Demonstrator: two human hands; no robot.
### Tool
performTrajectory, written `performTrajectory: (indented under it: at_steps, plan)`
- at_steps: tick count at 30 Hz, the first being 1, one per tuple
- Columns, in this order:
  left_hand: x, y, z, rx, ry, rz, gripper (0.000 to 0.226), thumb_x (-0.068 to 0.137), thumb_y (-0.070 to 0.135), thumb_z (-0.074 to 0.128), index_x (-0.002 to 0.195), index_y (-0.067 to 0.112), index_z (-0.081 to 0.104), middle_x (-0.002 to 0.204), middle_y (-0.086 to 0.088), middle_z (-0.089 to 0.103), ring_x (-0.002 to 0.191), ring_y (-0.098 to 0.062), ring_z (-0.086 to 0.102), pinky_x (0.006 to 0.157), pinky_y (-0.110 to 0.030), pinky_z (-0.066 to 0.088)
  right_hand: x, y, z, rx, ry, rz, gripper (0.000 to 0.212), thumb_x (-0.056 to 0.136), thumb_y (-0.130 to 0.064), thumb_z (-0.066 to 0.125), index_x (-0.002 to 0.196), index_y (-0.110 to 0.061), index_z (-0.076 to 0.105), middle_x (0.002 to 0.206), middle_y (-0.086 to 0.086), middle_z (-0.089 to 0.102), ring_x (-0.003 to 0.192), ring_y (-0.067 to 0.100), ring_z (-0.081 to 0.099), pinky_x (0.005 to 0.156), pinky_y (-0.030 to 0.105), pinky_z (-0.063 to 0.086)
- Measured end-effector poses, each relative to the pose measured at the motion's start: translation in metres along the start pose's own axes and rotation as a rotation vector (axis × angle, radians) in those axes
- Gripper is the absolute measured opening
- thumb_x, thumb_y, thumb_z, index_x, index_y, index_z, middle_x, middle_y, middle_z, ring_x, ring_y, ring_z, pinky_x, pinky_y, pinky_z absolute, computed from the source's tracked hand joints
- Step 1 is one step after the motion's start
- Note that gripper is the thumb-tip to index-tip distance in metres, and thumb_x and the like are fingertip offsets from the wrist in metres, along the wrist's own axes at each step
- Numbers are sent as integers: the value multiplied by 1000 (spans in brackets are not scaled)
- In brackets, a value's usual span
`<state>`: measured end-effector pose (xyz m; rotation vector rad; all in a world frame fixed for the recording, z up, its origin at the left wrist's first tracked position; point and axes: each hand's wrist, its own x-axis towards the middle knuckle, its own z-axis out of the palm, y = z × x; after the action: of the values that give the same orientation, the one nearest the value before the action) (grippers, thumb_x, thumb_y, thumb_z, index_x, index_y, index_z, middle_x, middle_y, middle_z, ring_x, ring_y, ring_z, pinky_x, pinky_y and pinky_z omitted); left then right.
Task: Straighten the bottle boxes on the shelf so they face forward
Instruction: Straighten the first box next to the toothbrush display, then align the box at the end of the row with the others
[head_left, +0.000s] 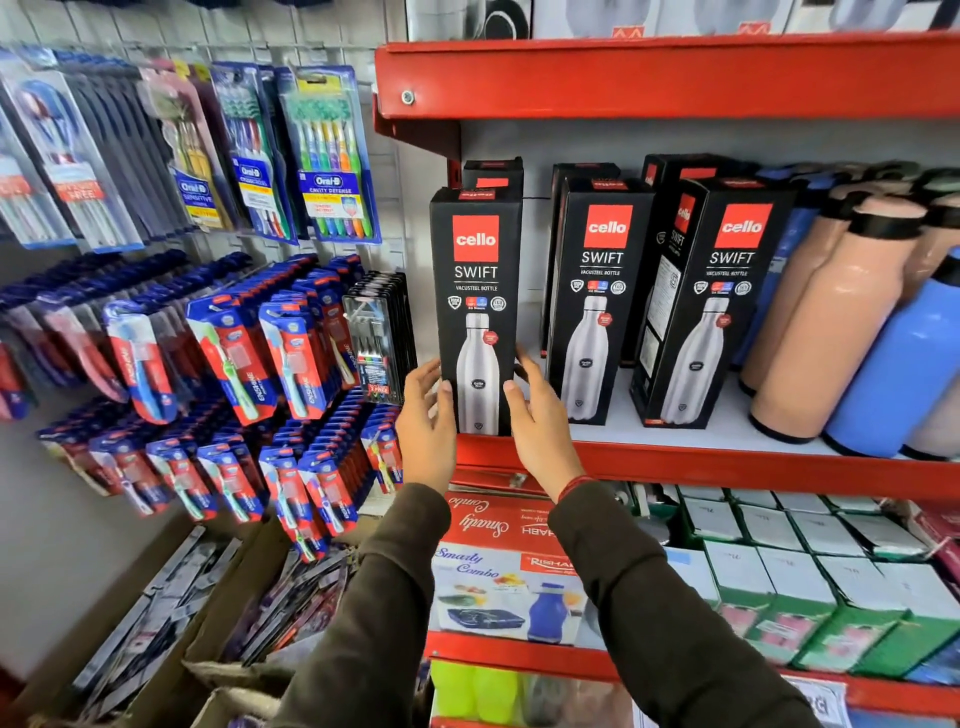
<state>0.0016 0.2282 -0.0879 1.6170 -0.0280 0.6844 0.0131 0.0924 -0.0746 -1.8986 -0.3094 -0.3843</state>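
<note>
Currently the leftmost bottle box (477, 306), at eleven o'clock on the red shelf (727, 467), is flanked by the spread left hand (427, 423) and right hand (537, 415).

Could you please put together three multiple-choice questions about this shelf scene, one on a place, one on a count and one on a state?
1. Which front-row bottle box do the hands flank?
A. the leftmost box
B. the middle box
C. the rightmost box

2. How many boxes stand in the front row?
A. two
B. three
C. five

3. How does the rightmost box stand?
A. lying flat
B. squarely forward
C. turned, side panel showing

Answers:
1. A: the left hand and right hand sit either side of the leftmost box on the red shelf.
2. B: the leftmost box, middle box and rightmost box show their fronts; more stand behind.
3. C: its side panel with small print faces the camera beside its front.
</note>
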Motion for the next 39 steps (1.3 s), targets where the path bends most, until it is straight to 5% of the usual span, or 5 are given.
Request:
performTrajectory:
  at_steps: [5, 13, 20, 30, 39]
  plan:
    - [-20, 22, 26, 149, 274, 188, 26, 100, 22, 49, 126, 23, 52, 127, 2, 52, 122, -16, 46, 106, -34, 37, -13, 3, -24, 44, 295, -98, 37, 103, -24, 43, 139, -23, 45, 140, -1, 44, 121, 6, 53, 100, 12, 42]
    - [-35, 56, 86, -2, -68, 410, 32, 101, 10, 45, 132, 14, 50, 133, 2, 49, 129, -20, 47, 108, -48, 41, 3, 11, -68, 55, 371, -33, 51, 103, -22, 41, 152, -15, 27, 156, 6, 24, 146, 18, 30, 119, 33, 27]
    - [-15, 45, 139, 22, -108, 191, 48, 104, 14, 35, 150, 5, 27, 152, 4, 28, 138, 11, 22, 110, 0, 13, 28, 31, -83, 41, 220, 171, 53, 104, -21, 37, 154, -11, 22, 161, 10, 25, 150, 23, 23, 123, 42, 21]
    - [7, 36, 150, 46, 16, -37, 45, 103, 12, 36, 147, 7, 35, 151, -17, 39, 144, -29, 33, 120, -38, 24, 29, 38, -87, 81, 173, 206, 45, 104, -15, 38, 149, -13, 36, 153, 8, 43, 142, 22, 39, 107, 19, 26]
    - [2, 33, 153, 31, -11, -208, 42, 104, 18, 37, 145, 9, 41, 139, -16, 56, 130, -29, 52, 90, -12, 30, 39, 39, -93, 125, 139, 230, 49, 103, -16, 38, 152, -14, 30, 156, 5, 38, 145, 19, 34, 109, 20, 22]
